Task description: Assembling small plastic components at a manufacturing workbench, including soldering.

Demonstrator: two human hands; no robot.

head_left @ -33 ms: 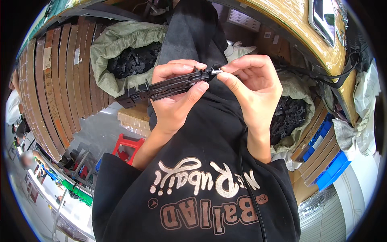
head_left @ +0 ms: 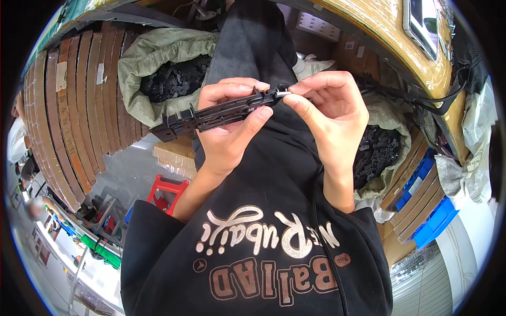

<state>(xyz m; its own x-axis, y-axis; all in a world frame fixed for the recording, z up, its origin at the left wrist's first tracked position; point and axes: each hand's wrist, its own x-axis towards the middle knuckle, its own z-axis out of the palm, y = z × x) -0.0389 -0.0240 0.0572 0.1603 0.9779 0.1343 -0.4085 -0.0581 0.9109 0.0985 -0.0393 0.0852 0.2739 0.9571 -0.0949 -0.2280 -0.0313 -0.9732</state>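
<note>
The small silver metal pin [head_left: 283, 95] might have dropped or been knocked askew, since only fingertips steadied it and any twist of the long, slotted black plastic assembly [head_left: 226, 111] could have jarred it. The right hand [head_left: 337, 118] had its grip nearly together, thumb and forefinger pinched on the pin at the assembly's right end. The left hand's [head_left: 220, 146] grip, parted by the assembly's width, clamped its body, slanting before the black printed sweatshirt [head_left: 282, 176].

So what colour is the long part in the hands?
The long part is black; the head view shows it best.
</note>
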